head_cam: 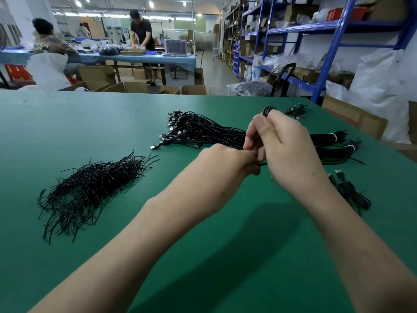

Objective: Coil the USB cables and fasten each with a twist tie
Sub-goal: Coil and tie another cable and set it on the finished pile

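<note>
My right hand [284, 145] grips a coiled black USB cable [268, 110]; the top of the coil shows above my fingers, the rest is hidden in my grip. My left hand [228, 161] is curled right beside it and pinches a thin black strand [263, 164] at the coil's lower end; whether it is a twist tie or the cable's end I cannot tell. A heap of black twist ties [90, 188] lies at the left. A bundle of uncoiled USB cables [203, 132] lies behind my hands on the green table [203, 245].
A coiled cable [352, 193] lies at the right by my forearm. A small tangle of cables [297, 110] sits near the far edge. Cardboard boxes and blue shelving [327, 30] stand beyond the table's right side. People work at a far table.
</note>
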`<action>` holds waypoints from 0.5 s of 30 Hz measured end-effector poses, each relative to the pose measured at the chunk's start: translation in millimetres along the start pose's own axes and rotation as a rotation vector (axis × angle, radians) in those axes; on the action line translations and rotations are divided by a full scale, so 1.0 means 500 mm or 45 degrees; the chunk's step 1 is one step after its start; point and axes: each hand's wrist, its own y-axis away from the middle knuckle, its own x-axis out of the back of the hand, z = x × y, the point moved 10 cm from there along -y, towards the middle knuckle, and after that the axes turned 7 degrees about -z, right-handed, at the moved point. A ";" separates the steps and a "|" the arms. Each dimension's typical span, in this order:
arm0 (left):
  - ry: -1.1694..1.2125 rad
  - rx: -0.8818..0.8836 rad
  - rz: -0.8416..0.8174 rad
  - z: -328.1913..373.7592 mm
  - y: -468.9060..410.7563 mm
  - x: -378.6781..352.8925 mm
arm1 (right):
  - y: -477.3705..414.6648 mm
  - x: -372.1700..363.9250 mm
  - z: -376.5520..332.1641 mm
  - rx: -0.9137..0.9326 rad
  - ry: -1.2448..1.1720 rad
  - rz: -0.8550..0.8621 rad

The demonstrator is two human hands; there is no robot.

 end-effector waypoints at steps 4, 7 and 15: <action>-0.106 0.101 0.046 -0.027 0.021 0.048 | 0.003 -0.028 -0.007 0.009 0.303 -0.123; -0.122 0.172 0.113 -0.042 0.030 0.070 | 0.007 -0.062 -0.009 0.033 0.414 -0.285; -0.142 0.177 0.372 -0.077 0.042 0.121 | 0.019 -0.076 0.003 0.015 0.313 -0.499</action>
